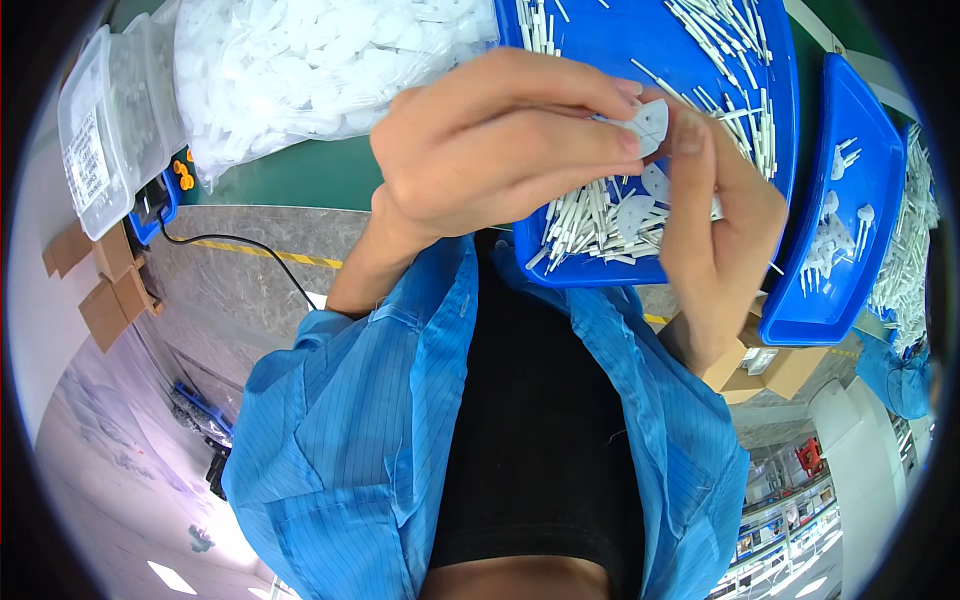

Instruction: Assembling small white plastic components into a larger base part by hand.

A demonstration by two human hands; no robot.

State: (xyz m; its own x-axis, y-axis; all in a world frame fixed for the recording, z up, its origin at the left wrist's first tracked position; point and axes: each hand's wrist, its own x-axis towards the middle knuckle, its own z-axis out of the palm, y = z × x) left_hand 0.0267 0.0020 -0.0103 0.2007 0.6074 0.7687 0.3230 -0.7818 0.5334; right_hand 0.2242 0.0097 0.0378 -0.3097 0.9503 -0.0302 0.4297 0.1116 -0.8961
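Observation:
Over the near part of a blue tray [795, 100], both hands meet at a small flat white plastic piece [652, 128] with a rounded edge and small holes. My left hand [480, 140] comes from the left, its fingertips closed on the piece's left side. From the right, my right hand [728, 215] pinches the piece's right edge between thumb and fingers. Whether a thin stick is also held there is hidden by the fingers. Below the hands in the tray lie many thin white sticks [590, 222] and a few more flat white pieces [634, 215].
A clear bag [330, 75] full of white plastic pieces lies at the far left, beside stacked clear containers [95, 130]. At right, a smaller blue tray [815, 295] holds joined pieces with sticks [828, 245]. More sticks [905, 250] are piled beyond it. An open cardboard box [790, 370] stands below.

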